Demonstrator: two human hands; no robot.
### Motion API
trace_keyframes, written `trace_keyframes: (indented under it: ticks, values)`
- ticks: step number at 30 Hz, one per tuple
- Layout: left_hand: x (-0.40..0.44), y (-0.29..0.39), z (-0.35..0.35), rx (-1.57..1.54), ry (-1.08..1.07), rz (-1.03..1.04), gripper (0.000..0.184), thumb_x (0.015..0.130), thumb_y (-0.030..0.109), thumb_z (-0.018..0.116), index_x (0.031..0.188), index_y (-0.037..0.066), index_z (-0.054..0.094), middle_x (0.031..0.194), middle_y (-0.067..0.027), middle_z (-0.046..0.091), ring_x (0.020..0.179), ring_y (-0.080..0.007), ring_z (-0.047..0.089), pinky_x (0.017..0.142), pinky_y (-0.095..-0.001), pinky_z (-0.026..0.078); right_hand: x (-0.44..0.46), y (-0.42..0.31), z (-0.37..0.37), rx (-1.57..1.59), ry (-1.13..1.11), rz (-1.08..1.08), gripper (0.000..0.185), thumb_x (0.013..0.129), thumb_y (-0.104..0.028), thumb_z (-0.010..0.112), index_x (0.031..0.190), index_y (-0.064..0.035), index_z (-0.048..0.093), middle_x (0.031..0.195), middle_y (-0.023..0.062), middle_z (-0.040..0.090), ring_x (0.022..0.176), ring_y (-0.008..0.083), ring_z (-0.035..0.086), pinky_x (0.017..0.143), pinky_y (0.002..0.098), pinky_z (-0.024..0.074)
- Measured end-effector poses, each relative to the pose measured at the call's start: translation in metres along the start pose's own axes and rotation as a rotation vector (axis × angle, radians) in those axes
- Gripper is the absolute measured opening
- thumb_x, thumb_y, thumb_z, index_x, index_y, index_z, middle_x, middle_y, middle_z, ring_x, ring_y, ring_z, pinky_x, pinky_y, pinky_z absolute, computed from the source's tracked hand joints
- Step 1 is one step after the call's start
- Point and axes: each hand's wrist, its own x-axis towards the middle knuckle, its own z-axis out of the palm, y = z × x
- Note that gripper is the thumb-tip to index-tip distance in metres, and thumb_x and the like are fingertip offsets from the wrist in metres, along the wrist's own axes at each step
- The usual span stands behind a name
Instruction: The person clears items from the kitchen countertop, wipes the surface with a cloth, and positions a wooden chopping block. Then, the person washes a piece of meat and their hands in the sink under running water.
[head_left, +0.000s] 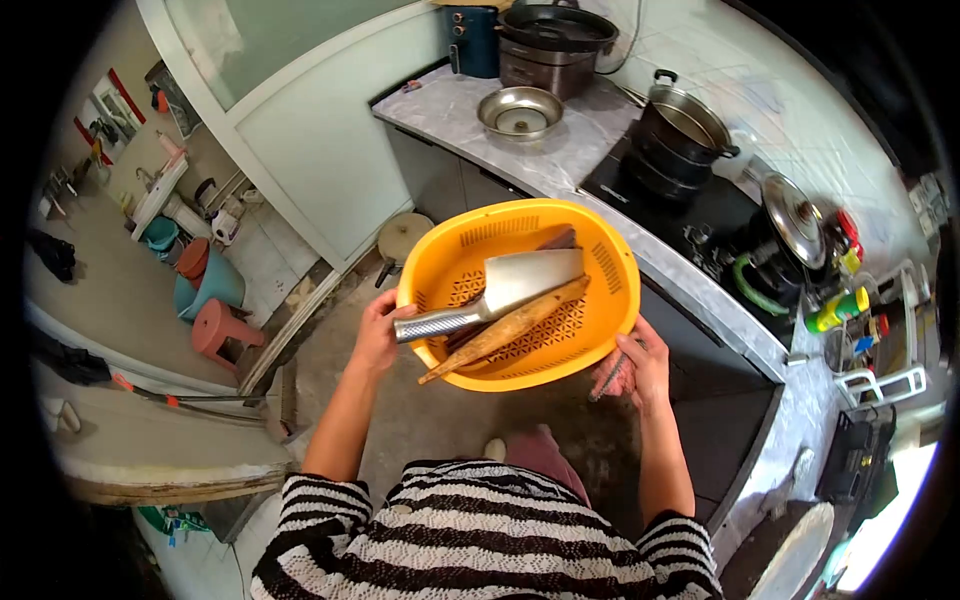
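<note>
Clasping yellow basket [607,312]: left fingers [380,308] against its left side, right fingers [648,342] at lower right rim.

Wearer's top [480,530]: chunky knit, black and off-white horizontal stripes, sits below and between the hands. Texture nubby, more obvious on the pale bands; stripe edges slightly wavy. Left sleeve [318,515] and right sleeve [682,550] same knit, bands ringing the arm, black at the openings. Both sleeves end around the elbow, well back from the hands; forearms bare from there to left hand [378,330] and right hand [647,362]. Trouser leg [547,460] dusty pink-mauve, plain, below and between hands. Pale shoe tip [495,449] just beside it.
</note>
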Motion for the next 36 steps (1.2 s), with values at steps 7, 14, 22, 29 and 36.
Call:
trace_keyframes:
  ticks: [7, 14, 22, 29, 36]
  values:
    - [0.078, 0.013, -0.076, 0.0, 0.208, 0.106, 0.014, 0.076, 0.006, 0.054, 0.088, 0.001, 0.054, 0.08, -0.0026, 0.057, 0.07, -0.0088, 0.054, 0.064, -0.0216, 0.043, 0.153, 0.04, 0.067, -0.061, -0.225, 0.123, 0.044, 0.074, 0.0, 0.056, 0.117, -0.0016, 0.046, 0.074, 0.0036, 0.051, 0.066, 0.0108, 0.054, 0.062, 0.0219, 0.0436]
    - [0.173, 0.047, -0.115, -0.057, 0.385, 0.159, 0.012, 0.077, 0.006, 0.053, 0.087, 0.0, 0.054, 0.08, -0.0036, 0.057, 0.07, -0.0097, 0.054, 0.065, -0.0225, 0.043, 0.293, 0.056, 0.157, -0.129, -0.349, 0.124, 0.048, 0.074, -0.002, 0.056, 0.12, -0.0031, 0.044, 0.078, 0.0043, 0.052, 0.072, 0.0101, 0.052, 0.068, 0.0218, 0.0416]
    - [0.333, 0.076, -0.194, -0.034, 0.291, 0.185, 0.01, 0.076, 0.006, 0.053, 0.085, 0.001, 0.053, 0.079, -0.0046, 0.058, 0.068, -0.0104, 0.055, 0.064, -0.0224, 0.044, 0.416, 0.073, 0.24, -0.102, -0.334, 0.004, 0.045, 0.074, 0.001, 0.055, 0.118, -0.002, 0.044, 0.09, 0.0052, 0.057, 0.077, 0.0105, 0.053, 0.069, 0.0221, 0.0428]
    - [0.501, 0.099, -0.25, 0.025, 0.051, 0.09, 0.014, 0.078, 0.009, 0.051, 0.09, 0.002, 0.051, 0.083, -0.0058, 0.058, 0.073, -0.0127, 0.056, 0.067, -0.0248, 0.046, 0.49, 0.093, 0.292, -0.175, -0.059, 0.01, 0.047, 0.073, -0.003, 0.058, 0.117, -0.001, 0.044, 0.093, 0.0057, 0.057, 0.078, 0.0104, 0.053, 0.07, 0.0232, 0.0429]
    - [0.597, 0.102, -0.254, -0.009, -0.134, 0.015, 0.011, 0.078, 0.008, 0.051, 0.087, 0.003, 0.051, 0.081, -0.0044, 0.057, 0.072, -0.0123, 0.055, 0.068, -0.0245, 0.045, 0.535, 0.121, 0.309, -0.138, 0.203, -0.044, 0.047, 0.076, 0.0, 0.055, 0.121, -0.0045, 0.041, 0.084, 0.0075, 0.058, 0.064, 0.0116, 0.055, 0.055, 0.0247, 0.0462]
